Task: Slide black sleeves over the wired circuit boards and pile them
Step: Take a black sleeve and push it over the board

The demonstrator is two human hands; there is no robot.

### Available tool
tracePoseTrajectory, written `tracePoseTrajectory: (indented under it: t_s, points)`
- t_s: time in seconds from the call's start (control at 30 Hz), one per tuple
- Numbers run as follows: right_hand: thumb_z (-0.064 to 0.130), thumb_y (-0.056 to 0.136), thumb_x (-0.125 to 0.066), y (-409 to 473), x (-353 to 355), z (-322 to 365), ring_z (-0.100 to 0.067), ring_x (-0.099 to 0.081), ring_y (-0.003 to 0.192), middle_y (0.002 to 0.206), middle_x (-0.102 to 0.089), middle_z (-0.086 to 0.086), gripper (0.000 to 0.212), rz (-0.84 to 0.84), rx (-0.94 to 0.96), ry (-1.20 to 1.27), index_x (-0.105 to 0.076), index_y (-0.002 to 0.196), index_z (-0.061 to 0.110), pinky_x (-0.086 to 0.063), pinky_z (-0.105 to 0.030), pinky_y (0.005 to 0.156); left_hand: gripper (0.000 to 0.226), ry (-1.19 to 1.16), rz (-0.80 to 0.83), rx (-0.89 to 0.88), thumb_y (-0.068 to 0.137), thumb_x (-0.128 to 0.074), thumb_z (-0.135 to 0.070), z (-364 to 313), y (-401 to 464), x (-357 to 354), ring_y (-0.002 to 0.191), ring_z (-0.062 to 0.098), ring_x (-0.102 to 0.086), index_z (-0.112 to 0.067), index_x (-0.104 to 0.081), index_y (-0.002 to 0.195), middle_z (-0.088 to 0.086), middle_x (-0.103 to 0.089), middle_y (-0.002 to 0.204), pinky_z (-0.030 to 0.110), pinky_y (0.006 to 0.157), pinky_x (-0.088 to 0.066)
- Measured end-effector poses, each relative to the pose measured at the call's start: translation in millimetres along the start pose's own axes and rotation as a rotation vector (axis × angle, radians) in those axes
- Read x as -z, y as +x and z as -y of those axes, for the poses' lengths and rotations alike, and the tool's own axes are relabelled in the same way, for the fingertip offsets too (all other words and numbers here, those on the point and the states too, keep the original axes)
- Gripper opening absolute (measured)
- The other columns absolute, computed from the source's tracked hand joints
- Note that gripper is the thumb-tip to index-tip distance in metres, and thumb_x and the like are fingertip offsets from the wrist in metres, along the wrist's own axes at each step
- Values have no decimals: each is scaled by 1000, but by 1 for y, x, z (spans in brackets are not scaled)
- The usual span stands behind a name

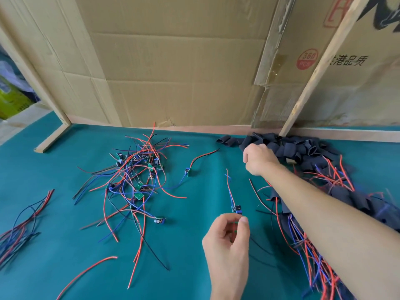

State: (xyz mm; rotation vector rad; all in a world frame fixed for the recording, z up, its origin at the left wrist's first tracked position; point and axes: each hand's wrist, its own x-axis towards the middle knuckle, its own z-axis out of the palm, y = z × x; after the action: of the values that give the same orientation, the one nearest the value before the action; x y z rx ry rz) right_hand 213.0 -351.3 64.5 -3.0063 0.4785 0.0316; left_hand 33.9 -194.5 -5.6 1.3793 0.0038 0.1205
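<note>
Nearest, left hand (pixel 227 239) pinching a small wired circuit board (pixel 236 210) by its edge above the green table (pixel 54 245); light, stiff, wires floppy. Farther, right hand (pixel 258 158) curled into the black sleeves (pixel 303 151), soft tubes; hold unclear.

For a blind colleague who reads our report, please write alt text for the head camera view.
A person's left hand pinches a wired circuit board above a green table, while the right hand reaches into a heap of black sleeves at the back right. A tangle of unsleeved boards lies to the left; sleeved ones lie under the right forearm.
</note>
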Motion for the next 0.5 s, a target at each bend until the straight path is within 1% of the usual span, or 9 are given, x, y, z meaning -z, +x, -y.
tracePoseTrajectory:
  t_s: [0.07, 0.1, 0.17, 0.23, 0.27, 0.33, 0.4, 0.47, 0.5]
  points:
    - [8, 92, -72, -10, 3, 5, -39, -63, 104, 121, -63, -15, 15, -17, 15, 51, -72, 105, 14, -58, -45, 86, 28, 9, -9, 2, 87, -76, -5, 0, 0, 0, 57, 11, -50, -28, -70, 73, -1, -62, 60, 26, 59, -46]
    - [13, 90, -77, -16, 6, 7, -37, -63, 105, 118, -66, -13, 12, -27, 26, 137, -74, 101, 16, -57, -44, 89, 30, 10, -17, 6, 86, -76, -2, 0, 0, 1, 57, 11, -52, -28, -68, 74, -1, -63, 62, 25, 59, -46]
    - [24, 85, -85, -28, 10, 9, -27, -63, 109, 109, -72, -6, 15, -62, 48, 399, -77, 97, 19, -54, -39, 91, 34, 6, -32, 20, 86, -74, 3, 1, 1, 1, 60, 14, -60, -27, -65, 74, 1, -68, 67, 25, 61, -50]
    - [27, 81, -88, -47, 14, 9, -17, -68, 101, 99, -77, 1, 20, -103, 23, 713, -80, 97, 20, -54, -35, 91, 36, -9, -57, 37, 88, -70, 5, 2, 1, 1, 66, 20, -70, -25, -59, 74, 2, -70, 70, 32, 64, -54]
    - [26, 80, -88, -57, 15, 8, -14, -71, 97, 95, -78, 3, 20, -126, -11, 875, -81, 98, 19, -56, -35, 91, 36, -25, -74, 42, 89, -69, 6, 2, 1, 1, 69, 23, -73, -24, -57, 75, 2, -71, 72, 36, 66, -55]
    - [23, 82, -86, -76, 11, 4, -11, -72, 94, 95, -79, 3, 23, -167, -76, 1126, -81, 103, 16, -57, -37, 94, 33, -50, -94, 39, 90, -68, 7, 1, 1, 1, 74, 26, -74, -24, -57, 83, 2, -72, 78, 40, 68, -57]
    - [20, 83, -85, -93, 3, 0, -13, -72, 96, 99, -78, -1, 26, -190, -103, 1287, -79, 107, 12, -55, -35, 95, 32, -65, -93, 38, 91, -66, 7, 0, 0, 1, 76, 25, -74, -23, -59, 97, 1, -74, 85, 39, 69, -57]
    - [15, 83, -85, -110, -5, -1, -13, -71, 94, 99, -78, -1, 22, -162, -79, 1393, -78, 104, 14, -53, -30, 93, 40, -72, -92, 47, 91, -61, 12, -2, 0, 1, 74, 24, -72, -23, -62, 110, 0, -75, 88, 32, 67, -57]
    - [12, 82, -85, -118, -8, 0, -10, -70, 92, 97, -78, 3, 22, -131, -52, 1434, -78, 104, 15, -52, -27, 90, 45, -75, -92, 49, 90, -58, 15, -3, 0, 1, 73, 24, -71, -23, -65, 113, 0, -75, 88, 27, 65, -56]
